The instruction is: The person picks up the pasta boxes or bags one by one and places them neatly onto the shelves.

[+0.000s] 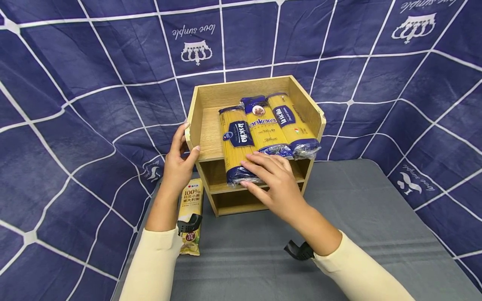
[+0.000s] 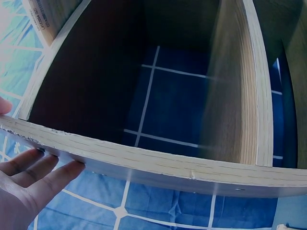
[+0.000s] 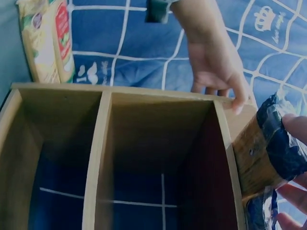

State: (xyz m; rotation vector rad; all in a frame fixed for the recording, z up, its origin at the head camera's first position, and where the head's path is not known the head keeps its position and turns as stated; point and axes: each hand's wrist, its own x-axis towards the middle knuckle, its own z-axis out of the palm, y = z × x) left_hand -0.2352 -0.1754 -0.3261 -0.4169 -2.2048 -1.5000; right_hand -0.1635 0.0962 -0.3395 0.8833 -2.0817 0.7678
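Observation:
In the head view, my left hand [image 1: 179,161] holds the left side panel of a small wooden shelf [image 1: 211,125], thumb on the inner side. Its straight fingers [image 2: 62,178] lie along the outer face in the left wrist view. My right hand [image 1: 276,186] touches the near end of a spaghetti pack [image 1: 234,125] with fairly straight fingers. That pack's blue end [image 3: 283,136] sticks out past the top board's front edge. Beside it on the top board lie a yellow pasta pack [image 1: 263,122] in the middle and another spaghetti pack [image 1: 291,119] at the right.
A yellow pasta bag [image 1: 191,196] lies left of the shelf on the grey tabletop [image 1: 241,259]; two bags show in the right wrist view, one with red print [image 3: 62,36]. Open compartments sit below the top board. Blue checked cloth [image 1: 124,50] hangs behind and at the sides.

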